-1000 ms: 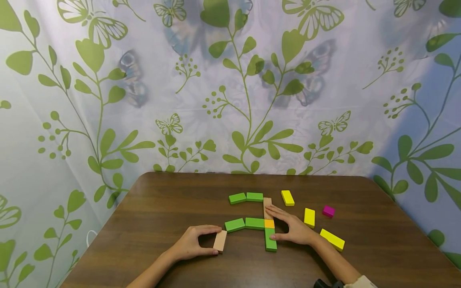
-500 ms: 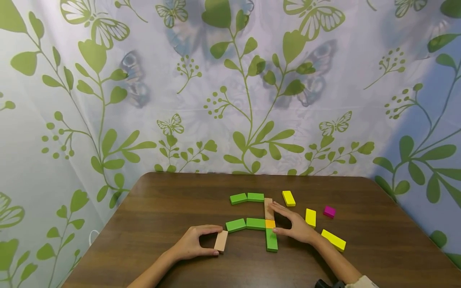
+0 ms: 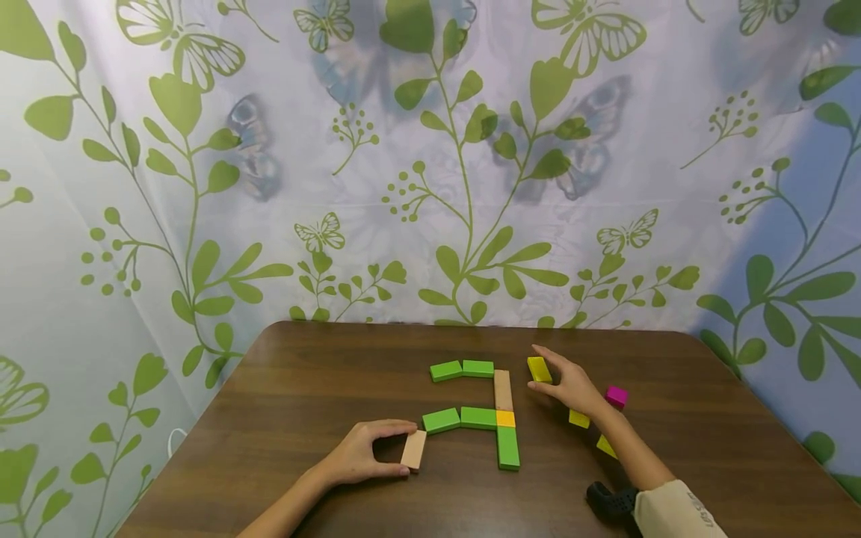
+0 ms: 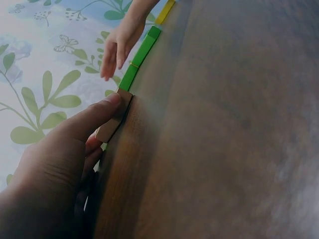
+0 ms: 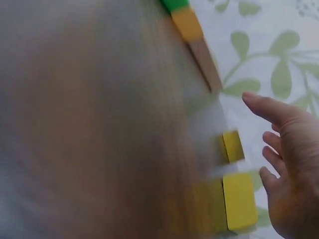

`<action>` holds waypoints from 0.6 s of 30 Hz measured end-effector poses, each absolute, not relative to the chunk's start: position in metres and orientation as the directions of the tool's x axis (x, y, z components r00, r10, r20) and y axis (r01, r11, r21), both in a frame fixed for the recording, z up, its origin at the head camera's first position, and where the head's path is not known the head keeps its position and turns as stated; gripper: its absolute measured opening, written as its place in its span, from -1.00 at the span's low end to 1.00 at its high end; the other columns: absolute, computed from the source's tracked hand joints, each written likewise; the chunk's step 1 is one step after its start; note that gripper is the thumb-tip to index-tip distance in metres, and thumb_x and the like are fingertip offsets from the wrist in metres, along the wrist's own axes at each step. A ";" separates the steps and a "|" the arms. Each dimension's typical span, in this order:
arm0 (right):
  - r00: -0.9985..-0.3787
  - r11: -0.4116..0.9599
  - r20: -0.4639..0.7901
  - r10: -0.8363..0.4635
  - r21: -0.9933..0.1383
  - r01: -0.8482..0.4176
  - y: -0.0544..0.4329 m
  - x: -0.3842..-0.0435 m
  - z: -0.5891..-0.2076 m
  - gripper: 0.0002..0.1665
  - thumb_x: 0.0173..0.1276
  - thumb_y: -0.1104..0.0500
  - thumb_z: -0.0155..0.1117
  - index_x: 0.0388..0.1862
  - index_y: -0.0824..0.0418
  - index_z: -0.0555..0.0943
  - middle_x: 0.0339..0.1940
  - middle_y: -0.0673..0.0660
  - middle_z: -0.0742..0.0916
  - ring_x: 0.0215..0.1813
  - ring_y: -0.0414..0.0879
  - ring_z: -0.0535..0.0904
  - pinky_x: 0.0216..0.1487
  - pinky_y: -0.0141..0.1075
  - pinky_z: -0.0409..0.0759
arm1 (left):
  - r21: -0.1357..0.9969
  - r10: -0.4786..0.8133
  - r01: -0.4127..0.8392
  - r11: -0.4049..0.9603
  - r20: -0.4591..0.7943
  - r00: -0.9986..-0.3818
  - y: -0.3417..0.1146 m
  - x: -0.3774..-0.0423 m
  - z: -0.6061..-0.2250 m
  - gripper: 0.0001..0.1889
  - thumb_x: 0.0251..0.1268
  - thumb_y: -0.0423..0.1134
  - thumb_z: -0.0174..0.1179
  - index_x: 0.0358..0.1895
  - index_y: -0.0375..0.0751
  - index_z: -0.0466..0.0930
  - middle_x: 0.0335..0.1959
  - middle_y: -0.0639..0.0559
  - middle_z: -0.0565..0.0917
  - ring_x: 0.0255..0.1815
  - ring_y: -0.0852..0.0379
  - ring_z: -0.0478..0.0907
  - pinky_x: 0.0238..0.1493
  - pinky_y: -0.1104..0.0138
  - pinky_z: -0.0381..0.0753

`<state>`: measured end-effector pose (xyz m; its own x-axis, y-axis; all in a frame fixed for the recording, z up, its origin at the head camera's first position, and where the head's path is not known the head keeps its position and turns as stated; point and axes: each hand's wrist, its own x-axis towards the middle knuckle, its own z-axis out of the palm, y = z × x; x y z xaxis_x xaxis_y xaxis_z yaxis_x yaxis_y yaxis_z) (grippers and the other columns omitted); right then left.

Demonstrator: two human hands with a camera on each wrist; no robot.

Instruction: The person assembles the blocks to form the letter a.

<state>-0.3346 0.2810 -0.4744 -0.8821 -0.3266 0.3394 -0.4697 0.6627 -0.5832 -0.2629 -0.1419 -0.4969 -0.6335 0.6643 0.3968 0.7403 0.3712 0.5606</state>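
Note:
My left hand point(image 3: 355, 454) pinches a plain wooden block point(image 3: 413, 450) between thumb and fingers; it lies at the near left end of a block outline. In the left wrist view the thumb presses one side of that wooden block point(image 4: 118, 115). My right hand point(image 3: 577, 387) reaches over the farthest yellow block point(image 3: 539, 369), thumb and fingers spread about it. The right wrist view shows a gap between this hand point(image 5: 294, 149) and the yellow block point(image 5: 233, 146). Green blocks point(image 3: 479, 418), an orange block point(image 3: 505, 419) and another wooden block point(image 3: 503, 390) form the outline.
Two more yellow blocks point(image 3: 579, 418) lie partly hidden under the right forearm, with a magenta block point(image 3: 616, 397) beside it. A black device point(image 3: 608, 502) sits by the right sleeve point(image 3: 676, 512). A patterned curtain point(image 3: 430, 187) hangs behind the brown table point(image 3: 303, 373).
My right hand has left the wooden and green blocks of the outline and moved right and away from me to the far yellow block. The left hand has stayed on its wooden block.

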 end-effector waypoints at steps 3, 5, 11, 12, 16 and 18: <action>-0.910 0.678 0.263 -0.321 -0.607 -0.415 0.288 -0.343 -0.477 -0.01 0.11 -0.11 0.38 0.41 0.25 0.18 0.36 0.31 0.32 0.30 0.32 0.21 0.15 0.27 0.21 | 0.557 0.667 0.745 0.368 0.401 -0.629 -0.143 -0.263 -0.498 -0.38 0.03 0.04 0.35 0.18 -0.10 0.49 0.13 0.12 0.53 0.15 0.15 0.44 0.10 0.18 0.45; -0.922 0.694 0.215 -0.321 -0.609 -0.384 0.290 -0.348 -0.479 0.01 0.11 -0.13 0.37 0.42 0.24 0.17 0.35 0.32 0.31 0.31 0.33 0.20 0.15 0.27 0.21 | 0.556 0.667 0.745 0.367 0.401 -0.628 -0.144 -0.263 -0.498 -0.38 0.03 0.03 0.35 0.19 -0.10 0.48 0.13 0.12 0.52 0.15 0.14 0.44 0.09 0.17 0.45; -0.932 0.741 0.162 -0.325 -0.568 -0.358 0.291 -0.356 -0.483 -0.02 0.14 -0.14 0.34 0.40 0.31 0.19 0.31 0.38 0.35 0.28 0.36 0.23 0.15 0.26 0.23 | 0.557 0.672 0.747 0.364 0.398 -0.624 -0.143 -0.262 -0.497 -0.38 0.04 0.03 0.34 0.19 -0.11 0.47 0.14 0.10 0.52 0.16 0.12 0.43 0.10 0.17 0.45; -0.932 0.746 0.163 -0.324 -0.562 -0.357 0.291 -0.357 -0.483 -0.03 0.14 -0.13 0.34 0.39 0.32 0.20 0.30 0.38 0.36 0.27 0.36 0.24 0.15 0.25 0.23 | 0.559 0.672 0.746 0.363 0.397 -0.625 -0.143 -0.263 -0.496 -0.38 0.04 0.03 0.34 0.19 -0.11 0.47 0.14 0.09 0.52 0.16 0.13 0.43 0.10 0.17 0.44; -0.936 0.762 0.167 -0.309 -0.546 -0.349 0.291 -0.357 -0.483 -0.09 0.15 -0.11 0.34 0.35 0.33 0.26 0.28 0.37 0.39 0.26 0.34 0.25 0.16 0.23 0.24 | 0.555 0.675 0.751 0.358 0.402 -0.619 -0.143 -0.263 -0.497 -0.39 0.06 0.03 0.33 0.19 -0.14 0.47 0.14 0.08 0.52 0.16 0.12 0.43 0.10 0.18 0.45; -0.936 0.763 0.177 -0.306 -0.542 -0.352 0.290 -0.355 -0.482 -0.11 0.15 -0.09 0.34 0.34 0.33 0.28 0.28 0.36 0.40 0.27 0.34 0.25 0.16 0.23 0.24 | 0.558 0.675 0.751 0.354 0.403 -0.618 -0.144 -0.263 -0.498 -0.39 0.06 0.03 0.33 0.19 -0.14 0.48 0.13 0.08 0.52 0.16 0.12 0.43 0.10 0.18 0.45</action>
